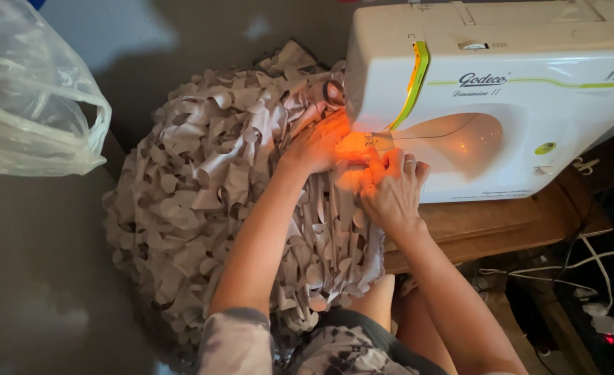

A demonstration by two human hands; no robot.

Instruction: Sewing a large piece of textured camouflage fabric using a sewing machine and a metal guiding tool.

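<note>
Hands (pixel 321 146) (pixel 392 189) flat, no grip, on ruffled fabric (pixel 203 201) atop wooden table (pixel 501 222) beside grey floor (pixel 36 264).

A white sewing machine (pixel 494 83) is trimmed with lime-green stripes. Pale grey-beige cloth (pixel 210 194), cut in a leafy ruffled pattern, is lit orange under the lamp. The bench (pixel 501 222) is brown wood. A grey-and-white mottled garment (pixel 335 351) is worn.

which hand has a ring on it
The right hand, resting on the pale ruffled cut-strip fabric beside the white sewing machine, shows a ring on one finger; the left hand, under the machine's orange light, shows none.
</note>
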